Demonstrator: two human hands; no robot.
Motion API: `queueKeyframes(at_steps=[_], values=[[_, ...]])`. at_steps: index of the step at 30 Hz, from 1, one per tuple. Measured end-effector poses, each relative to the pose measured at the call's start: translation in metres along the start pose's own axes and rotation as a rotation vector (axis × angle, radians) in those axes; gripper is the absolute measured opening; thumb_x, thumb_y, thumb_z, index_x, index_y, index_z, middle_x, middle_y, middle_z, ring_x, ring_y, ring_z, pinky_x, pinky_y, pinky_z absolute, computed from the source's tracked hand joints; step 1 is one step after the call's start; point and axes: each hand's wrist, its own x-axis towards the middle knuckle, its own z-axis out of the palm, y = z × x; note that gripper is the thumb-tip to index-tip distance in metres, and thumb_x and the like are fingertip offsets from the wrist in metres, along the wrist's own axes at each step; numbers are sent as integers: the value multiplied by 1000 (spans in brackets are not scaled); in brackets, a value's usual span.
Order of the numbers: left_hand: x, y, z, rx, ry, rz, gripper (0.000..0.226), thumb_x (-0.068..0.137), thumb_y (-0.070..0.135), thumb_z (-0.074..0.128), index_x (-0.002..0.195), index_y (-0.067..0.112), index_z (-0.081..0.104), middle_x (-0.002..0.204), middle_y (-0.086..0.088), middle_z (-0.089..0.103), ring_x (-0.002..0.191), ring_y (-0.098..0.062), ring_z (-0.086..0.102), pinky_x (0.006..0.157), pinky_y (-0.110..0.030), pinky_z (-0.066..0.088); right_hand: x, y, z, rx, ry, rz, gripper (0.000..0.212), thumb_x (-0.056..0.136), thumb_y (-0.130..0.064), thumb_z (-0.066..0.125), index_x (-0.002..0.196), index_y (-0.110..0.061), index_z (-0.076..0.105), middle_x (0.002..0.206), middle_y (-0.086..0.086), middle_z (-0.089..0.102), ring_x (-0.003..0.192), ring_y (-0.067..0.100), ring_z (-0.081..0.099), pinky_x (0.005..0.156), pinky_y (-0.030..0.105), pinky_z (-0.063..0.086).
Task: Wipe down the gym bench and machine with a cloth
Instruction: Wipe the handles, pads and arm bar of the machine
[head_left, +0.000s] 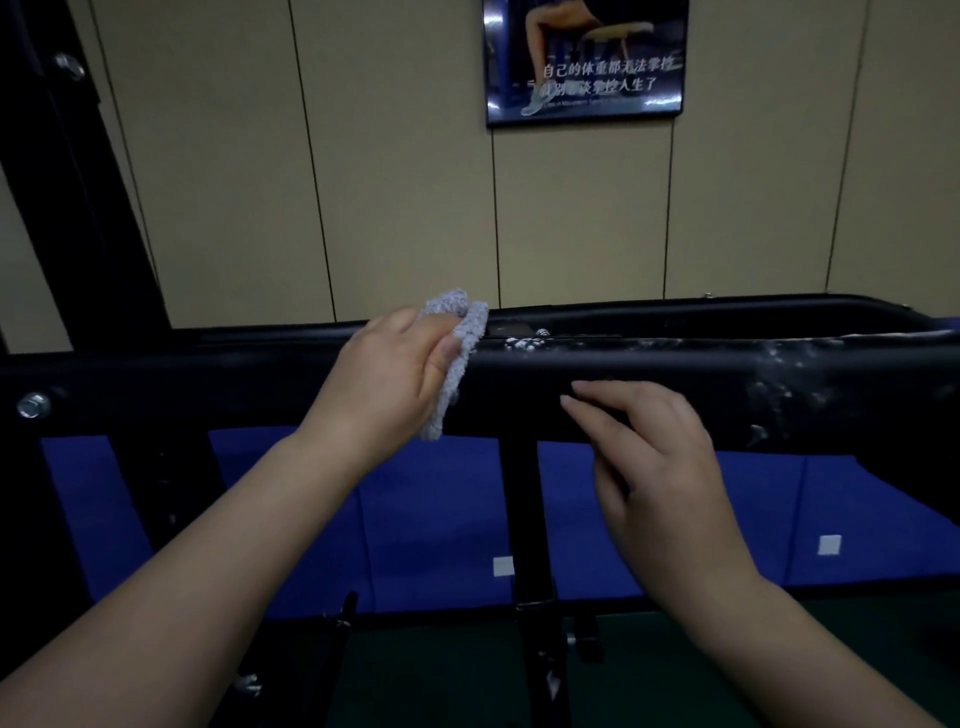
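The left hand (400, 364) is gripping a folded grey terry cloth (457, 353), pressing it against the top edge of the long black padded bench (675, 374). The right hand (660, 457) is resting its straight, relaxed fingers on the pad's front face, holding nothing. White specks are lying along the edge to the right. A black metal post (524, 519) is standing below, blue floor mats (415, 519) behind it, a beige panelled wall (415, 182) beyond.
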Motion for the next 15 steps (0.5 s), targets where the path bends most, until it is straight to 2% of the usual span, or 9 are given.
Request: queueKeyframes(at_steps=[7,11,15], values=[[-1,18,3,14,16,37,46,96,35,30,116,11,63,94,-9,60,86,-29,54,73,-27,32,-3,3,-5,54,-30,-6,43,81,5,59,123,-5,63,125,7,58,119,23,51,99,41,44],[1,34,2,-32,1,55,44,96,32,31,119,14,63,103,-7,63,94,-27,56,77,-26,38,-4,8,-8,61,-15,-1,46,78,11,60,122,-3,63,123,9,59,116,25,54,96,42,46],[12,61,3,-79,-45,79,40,97,28,34,121,13,63,109,-8,64,99,-25,57,76,-15,28,-6,14,-14,60,-3,-16,48,78,13,59,123,-4,62,120,8,61,112,24,55,93,40,45]])
